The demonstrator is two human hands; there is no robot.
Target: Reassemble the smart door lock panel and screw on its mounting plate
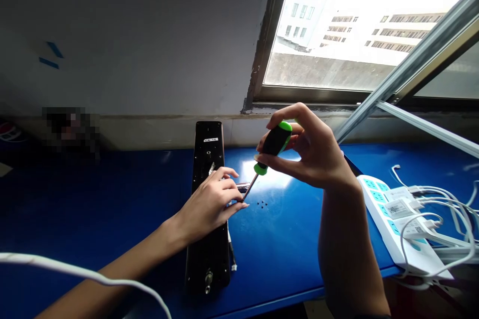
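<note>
Well inside the table edge [279, 300] — hands [215, 197] [314, 157], tilted screwdriver [276, 142].

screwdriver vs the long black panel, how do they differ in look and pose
The screwdriver is held slanted in the right hand; the black panel rests on the blue table. The screwdriver has a green-and-black handle and thin shaft; the panel is a long rectangle. Both show black.

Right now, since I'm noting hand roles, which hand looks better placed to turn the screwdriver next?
Probably the right hand: it grips the green-and-black screwdriver handle. The left hand is over the long black panel, close beside the screwdriver tip.
</note>
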